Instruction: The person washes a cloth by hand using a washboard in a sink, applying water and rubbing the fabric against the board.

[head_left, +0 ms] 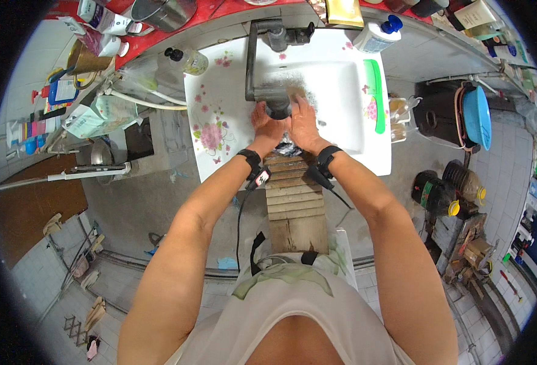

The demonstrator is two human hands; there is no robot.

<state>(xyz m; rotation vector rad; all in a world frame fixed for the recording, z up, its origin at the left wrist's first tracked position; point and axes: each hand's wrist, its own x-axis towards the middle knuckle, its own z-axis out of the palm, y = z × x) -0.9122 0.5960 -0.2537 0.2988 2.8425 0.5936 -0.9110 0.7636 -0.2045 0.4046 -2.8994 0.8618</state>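
Note:
Both hands are in the white basin [344, 131], close together under the dark faucet [268, 94]. My left hand [268, 129] lies on the left side of the spout's end, which covers part of its fingers; the fingers that show look stretched out. On the other side, my right hand [303, 125] has its fingers extended and slightly apart, pointing away from me. A crumpled dark and white patterned cloth [288, 146] shows between my wrists, at the top of a ridged wooden washboard [296, 207]. Neither hand visibly grips it.
A green comb [375, 97] lies on the basin's right rim. A pump bottle [187, 61] stands at the back left, a blue-capped white bottle [378, 35] at the back right. Beyond runs a red shelf [220, 13] with toiletries. Large yellow-capped bottles [432, 193] stand on the floor, right.

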